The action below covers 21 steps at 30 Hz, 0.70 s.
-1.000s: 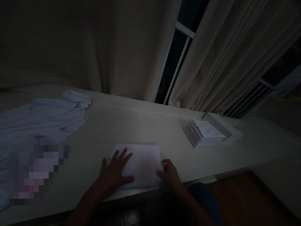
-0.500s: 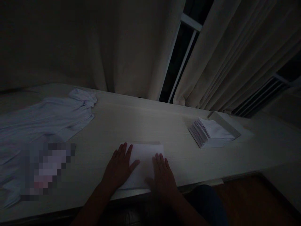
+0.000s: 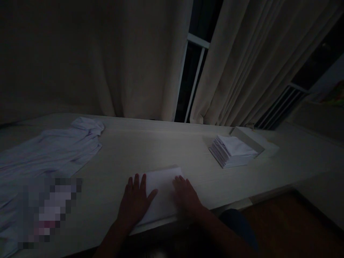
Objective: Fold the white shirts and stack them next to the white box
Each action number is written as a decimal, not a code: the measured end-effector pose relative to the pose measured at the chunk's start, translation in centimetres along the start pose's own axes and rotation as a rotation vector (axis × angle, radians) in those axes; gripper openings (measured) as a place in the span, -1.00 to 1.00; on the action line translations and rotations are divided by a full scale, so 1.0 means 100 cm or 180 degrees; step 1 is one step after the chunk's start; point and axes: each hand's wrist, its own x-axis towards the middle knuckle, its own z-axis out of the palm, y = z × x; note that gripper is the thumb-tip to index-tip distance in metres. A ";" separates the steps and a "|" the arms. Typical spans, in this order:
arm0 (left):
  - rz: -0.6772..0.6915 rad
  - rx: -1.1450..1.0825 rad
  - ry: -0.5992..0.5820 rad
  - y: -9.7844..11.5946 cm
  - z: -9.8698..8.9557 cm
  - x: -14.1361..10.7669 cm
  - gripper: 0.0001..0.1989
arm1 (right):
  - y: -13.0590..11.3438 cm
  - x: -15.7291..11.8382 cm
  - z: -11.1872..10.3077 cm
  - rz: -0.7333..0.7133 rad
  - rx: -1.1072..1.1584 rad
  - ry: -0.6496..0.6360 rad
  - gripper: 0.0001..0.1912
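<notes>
A flat white rectangle (image 3: 163, 193), by its look a folded cloth, lies near the table's front edge. On its left side rests my left hand (image 3: 135, 200), palm down with the fingers spread and the thumb out over the white surface. My right hand (image 3: 186, 193) lies on the right side of the folded cloth, fingers extended toward its far right corner. The right thumb is blurred against the cloth. Neither hand grips anything that I can see.
Farther right stands a stack of folded white cloths (image 3: 233, 150), beside a pale open box (image 3: 249, 139). A rumpled white garment (image 3: 53, 150) spreads over the left of the table (image 3: 150, 147), partly pixelated. Curtains (image 3: 145, 64) hang along the back. A dark-clothed knee (image 3: 238, 224) shows below.
The view has shifted, and the folded cloth appears slightly turned. My right hand's fingers have drawn closer together at the cloth's right side; my left hand stays flat on it.
</notes>
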 end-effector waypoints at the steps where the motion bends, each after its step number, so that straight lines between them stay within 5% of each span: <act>1: -0.0015 -0.0027 0.0006 0.001 -0.001 -0.001 -0.10 | 0.003 0.005 -0.004 0.0127 -0.0002 0.0088 -0.38; 10: -0.0054 -0.0341 -0.0054 0.006 -0.009 -0.001 -0.10 | 0.018 0.039 0.007 0.0510 -0.0011 0.0078 -0.29; 15: -0.0251 -0.0545 -0.0219 -0.020 -0.013 0.016 -0.15 | 0.022 0.040 0.011 0.0658 0.0191 0.0154 -0.36; 19: -0.0978 -0.0829 -0.0575 -0.055 -0.017 0.032 -0.10 | 0.029 0.051 -0.002 0.1549 0.0726 0.0615 -0.32; 21: -0.1085 -0.1073 -0.0812 -0.068 -0.013 0.038 -0.11 | 0.032 0.060 -0.015 0.2042 0.1237 0.0343 -0.32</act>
